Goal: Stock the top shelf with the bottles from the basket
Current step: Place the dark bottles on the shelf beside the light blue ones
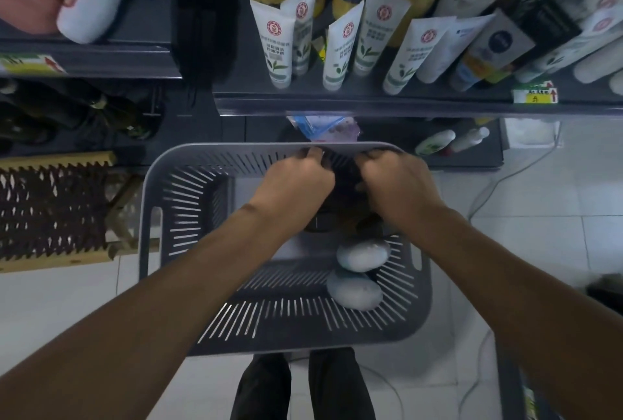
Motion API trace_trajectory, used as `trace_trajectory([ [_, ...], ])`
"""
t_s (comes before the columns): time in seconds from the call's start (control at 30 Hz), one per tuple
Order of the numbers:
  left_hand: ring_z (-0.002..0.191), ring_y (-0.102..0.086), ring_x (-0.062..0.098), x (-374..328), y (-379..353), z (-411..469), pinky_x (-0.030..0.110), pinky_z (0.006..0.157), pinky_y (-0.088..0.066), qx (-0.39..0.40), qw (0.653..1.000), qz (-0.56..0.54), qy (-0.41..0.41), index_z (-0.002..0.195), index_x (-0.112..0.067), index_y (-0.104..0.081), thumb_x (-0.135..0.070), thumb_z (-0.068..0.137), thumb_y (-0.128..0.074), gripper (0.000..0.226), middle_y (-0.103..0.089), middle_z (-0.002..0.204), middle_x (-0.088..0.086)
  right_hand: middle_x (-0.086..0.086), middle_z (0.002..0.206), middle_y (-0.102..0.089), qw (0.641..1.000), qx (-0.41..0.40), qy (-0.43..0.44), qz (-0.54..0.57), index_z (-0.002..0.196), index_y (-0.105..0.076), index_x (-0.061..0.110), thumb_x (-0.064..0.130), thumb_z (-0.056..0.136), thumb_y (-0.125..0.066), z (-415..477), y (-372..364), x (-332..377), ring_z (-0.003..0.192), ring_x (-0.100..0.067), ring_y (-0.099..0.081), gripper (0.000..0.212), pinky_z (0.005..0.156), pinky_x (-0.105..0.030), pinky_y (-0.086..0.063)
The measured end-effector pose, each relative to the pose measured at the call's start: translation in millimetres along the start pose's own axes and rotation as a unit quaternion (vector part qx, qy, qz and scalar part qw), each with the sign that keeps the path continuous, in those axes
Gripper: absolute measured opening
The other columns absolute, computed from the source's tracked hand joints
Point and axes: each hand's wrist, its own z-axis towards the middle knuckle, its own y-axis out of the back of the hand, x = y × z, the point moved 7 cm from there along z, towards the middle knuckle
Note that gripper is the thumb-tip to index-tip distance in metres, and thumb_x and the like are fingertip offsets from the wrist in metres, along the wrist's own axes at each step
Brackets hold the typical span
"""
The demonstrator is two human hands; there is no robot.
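Both hands reach into the grey basket (188, 183); left hand (296, 180) and right hand (394, 183) curl around dark bottles (323, 220) directly beneath, grip closure uncertain; two pale bottles (362, 254) lie nearer the body, right hand closer; shelf (337, 104) above.

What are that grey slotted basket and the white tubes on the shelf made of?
The basket looks like moulded plastic with a matte grey finish: thin even slots and rounded corners. The white tubes seem to be soft plastic, slightly glossy, with flat crimped ends and printed labels. The shelf edge looks like dark painted metal, though that is less certain.
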Motion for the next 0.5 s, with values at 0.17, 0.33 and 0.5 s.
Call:
trace_trajectory([
  [0.17,0.108,-0.058,0.031,8.0,0.8,-0.1,0.040,0.077,-0.052,0.004,1.000,-0.002,-0.027,0.127,-0.012,-0.056,-0.003,0.084,-0.063,0.044,-0.053,0.128,0.009,-0.010,0.093,-0.071,1.000,0.001,0.008,0.008,0.095,-0.067,0.010,0.019,0.081,-0.076,0.2,3.0,-1.8,0.081,-0.035,-0.067,0.019,0.059,-0.031,-0.031],
  [0.33,0.110,-0.058,0.032,10.9,-2.4,3.5,0.040,0.082,-0.050,0.011,0.999,-0.022,-0.027,0.128,-0.012,-0.053,-0.003,0.083,-0.062,0.047,-0.054,0.128,0.008,-0.006,0.075,-0.067,1.000,0.011,-0.012,0.010,0.081,-0.066,0.011,0.016,0.058,-0.087,-3.6,11.4,-6.5,0.061,-0.033,-0.065,0.031,0.051,-0.026,-0.027],
  [0.5,0.099,-0.061,0.035,15.0,7.7,-4.7,0.042,0.074,-0.050,-0.024,0.998,-0.063,-0.015,0.119,-0.011,-0.058,-0.009,0.084,-0.061,0.035,-0.059,0.119,0.009,-0.002,0.082,-0.067,0.998,-0.037,-0.034,0.022,0.092,-0.066,0.014,0.022,0.070,-0.084,-17.3,50.7,-11.2,0.070,-0.030,-0.067,0.029,0.053,-0.028,-0.030],
])
